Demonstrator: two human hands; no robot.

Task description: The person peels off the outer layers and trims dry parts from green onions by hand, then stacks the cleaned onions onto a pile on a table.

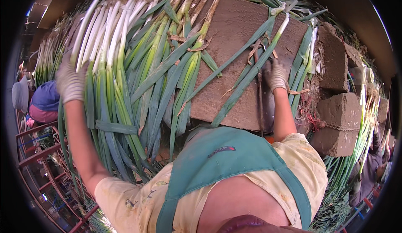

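Observation:
My left hand (71, 81), in a striped work glove, is closed around a white-stemmed green onion (87, 18) at the left edge of a row of stripped green onions (111, 41). Their long green leaves hang toward me. My right hand (276, 74), also gloved and blurred, is low over the board at the right; its fingers are partly hidden and I cannot tell whether it holds anything. Just left of it stands a thin rusty metal rod (260, 99). Loose green onions (248, 87) lie slantwise across the brown board (230, 29). Soil-stained, unpeeled green onions (188, 22) lie between the row and the board.
Muddy blocks (337, 124) stand at the right, one bound with rope (342, 127). More green onions (303, 58) lie by the board's right edge. A person in blue (46, 96) is at far left and another person (366, 178) at far right. Red metal frames (39, 154) run along the left.

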